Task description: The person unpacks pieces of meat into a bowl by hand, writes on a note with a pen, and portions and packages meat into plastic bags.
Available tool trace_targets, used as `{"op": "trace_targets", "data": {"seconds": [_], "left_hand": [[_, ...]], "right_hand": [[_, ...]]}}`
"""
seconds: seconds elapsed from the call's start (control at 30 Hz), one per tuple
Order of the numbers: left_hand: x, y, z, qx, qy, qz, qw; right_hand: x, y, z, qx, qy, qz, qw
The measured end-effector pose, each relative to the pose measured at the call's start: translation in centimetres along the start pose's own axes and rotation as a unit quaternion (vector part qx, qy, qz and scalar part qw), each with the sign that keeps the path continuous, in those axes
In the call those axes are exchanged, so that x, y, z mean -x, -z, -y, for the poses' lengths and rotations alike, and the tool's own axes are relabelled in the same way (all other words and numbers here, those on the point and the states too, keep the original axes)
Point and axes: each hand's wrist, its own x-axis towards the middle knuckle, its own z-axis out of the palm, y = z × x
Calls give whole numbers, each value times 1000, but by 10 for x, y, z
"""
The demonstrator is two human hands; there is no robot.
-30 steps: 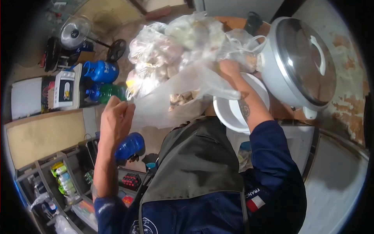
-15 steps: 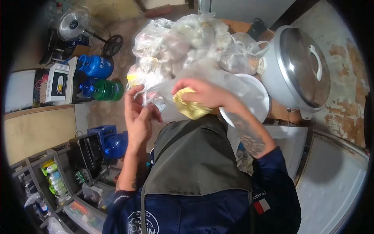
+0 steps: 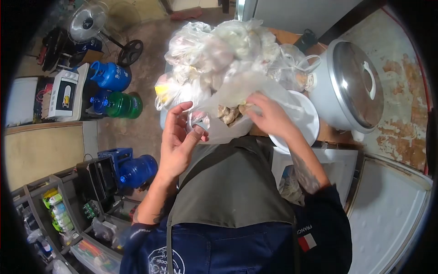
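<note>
A clear plastic bag (image 3: pixel 230 132) lies open in front of my apron, with brown lumpy pieces (image 3: pixel 229 114) inside. My left hand (image 3: pixel 180 139) is at the bag's left side, its thumb and fingers curled around the edge of the thin plastic. At the bag's right side is my right hand (image 3: pixel 269 113), fingers bent down at the opening beside the brown pieces; what they hold, if anything, is hidden. Several filled plastic bags (image 3: pixel 205 48) are heaped just beyond. A white basin (image 3: pixel 301 114) stands to the right, partly under the plastic.
A large white rice cooker (image 3: pixel 340 86) with a steel lid stands on the wooden table (image 3: pixel 331 132) at the right. On the left are a fan (image 3: pixel 86 23), a blue gas cylinder (image 3: pixel 111 76), water jugs (image 3: pixel 125 106) and a shelf of goods (image 3: pixel 57 210). A white freezer (image 3: pixel 388 214) is at the lower right.
The crumpled yellow item in my right hand half a second ago no longer shows there. That hand has moved right to the bag's opening, and the brown pieces are visible again.
</note>
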Motion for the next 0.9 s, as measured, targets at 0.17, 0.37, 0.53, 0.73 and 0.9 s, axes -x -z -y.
{"op": "trace_targets", "data": {"seconds": [0.17, 0.37, 0.53, 0.73, 0.9], "left_hand": [[-19, 0, -67, -410, 47, 185, 892], [-108, -83, -61, -523, -316, 296, 734], [-154, -184, 100, -572, -457, 433, 526], [-199, -157, 70, -260, -181, 416, 852], [-222, -104, -9, -114, 53, 383, 915]], "right_hand": [[40, -48, 74, -19, 172, -39, 984], [27, -101, 58, -52, 142, -31, 988], [37, -106, 52, -179, 179, -30, 967], [71, -91, 34, -268, 147, -161, 938], [91, -73, 33, -195, 202, -344, 896]]}}
